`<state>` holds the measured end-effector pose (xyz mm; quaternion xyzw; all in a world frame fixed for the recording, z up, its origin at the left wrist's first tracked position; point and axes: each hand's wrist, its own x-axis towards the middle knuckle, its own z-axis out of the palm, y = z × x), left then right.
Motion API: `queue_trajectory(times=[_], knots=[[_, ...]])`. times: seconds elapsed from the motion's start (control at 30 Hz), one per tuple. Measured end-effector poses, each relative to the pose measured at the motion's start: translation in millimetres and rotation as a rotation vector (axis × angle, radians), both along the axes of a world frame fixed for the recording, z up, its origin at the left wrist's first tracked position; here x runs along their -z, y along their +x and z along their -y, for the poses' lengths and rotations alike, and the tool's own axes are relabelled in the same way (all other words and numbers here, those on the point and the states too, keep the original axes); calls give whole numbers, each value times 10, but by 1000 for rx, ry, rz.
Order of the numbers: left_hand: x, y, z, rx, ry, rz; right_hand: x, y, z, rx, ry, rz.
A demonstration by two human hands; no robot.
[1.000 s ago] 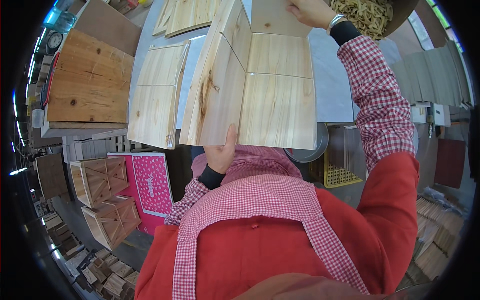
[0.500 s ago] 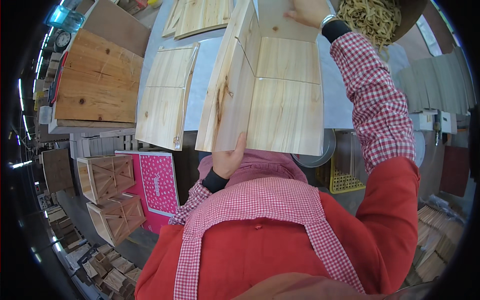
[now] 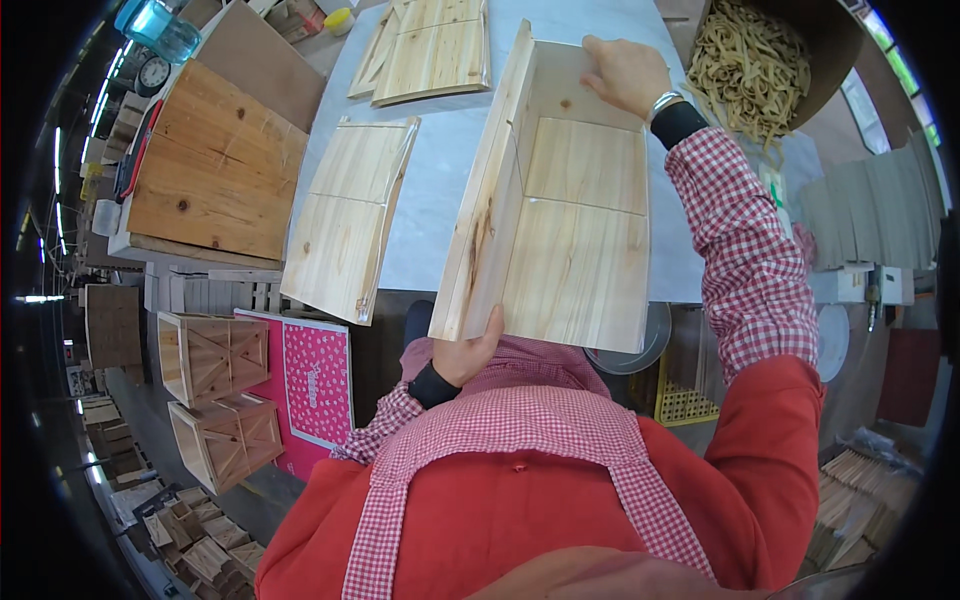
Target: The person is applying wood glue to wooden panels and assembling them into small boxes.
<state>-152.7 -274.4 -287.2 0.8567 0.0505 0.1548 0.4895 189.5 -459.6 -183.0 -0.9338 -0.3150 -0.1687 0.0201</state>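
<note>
A pale wooden box, open on at least one side, lies partly over the near edge of the table, with a groove running across its panels. My left hand grips its near left corner from below, thumb up on the inside. At the far right corner, my right hand is closed over the upper edge of the end board; its fingertips are partly hidden. Left of the box rests a grooved wooden panel. More wooden panels lie stacked farther back.
A carton of tan curled strips stands at the far right. At left is a knotty wooden board with a blue bottle beyond it. Wooden crates and a pink patterned box sit lower left; a yellow basket is below the table.
The whole scene sits lower in view. The box has shifted slightly right relative to the loose panel, and my right hand has come to its far right corner.
</note>
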Motion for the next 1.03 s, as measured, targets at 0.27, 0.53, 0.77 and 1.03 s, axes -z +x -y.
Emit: queue_trajectory(times=[0.27,0.53,0.77,1.03], knots=[[-84,-6,18,32,-6,-50,40,33,15,-44,7,23],[-288,92,101,-16,-7,162,35,97,3,-74,15,48],[-104,54,8,8,61,18,136,111,-23,-29,14,155],[293,-454,-346,199,-450,-260,170,-1449,1229,219,427,337]])
